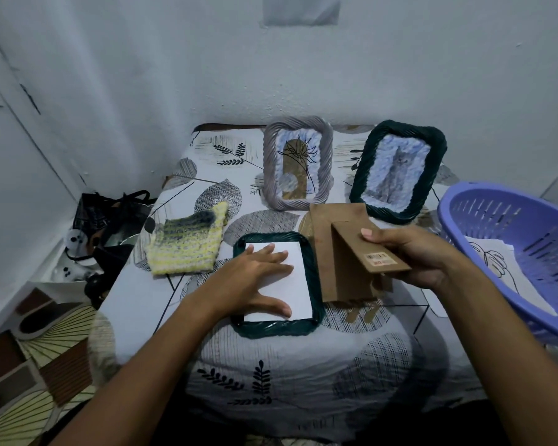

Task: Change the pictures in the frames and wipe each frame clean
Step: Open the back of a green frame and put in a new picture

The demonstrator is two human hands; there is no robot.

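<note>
Left hand (255,278), fingers flat, presses one white sheet (295,284) into one face-down green frame (276,326) on the worktop (287,375). Right hand (413,252) grips one cardboard backing (339,252): best seated square while the sheet stays pinned. Behind: one cloth (187,243), one basket (512,252), two upright frames, grey (271,162) and green (438,149).

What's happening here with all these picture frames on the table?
A person is refitting a dark green frame that lies face down. The left hand presses flat on the white paper in it, while the right hand holds the brown backing board beside it. Two more frames, grey and green, stand behind, and a knitted cloth lies to the left.
</note>
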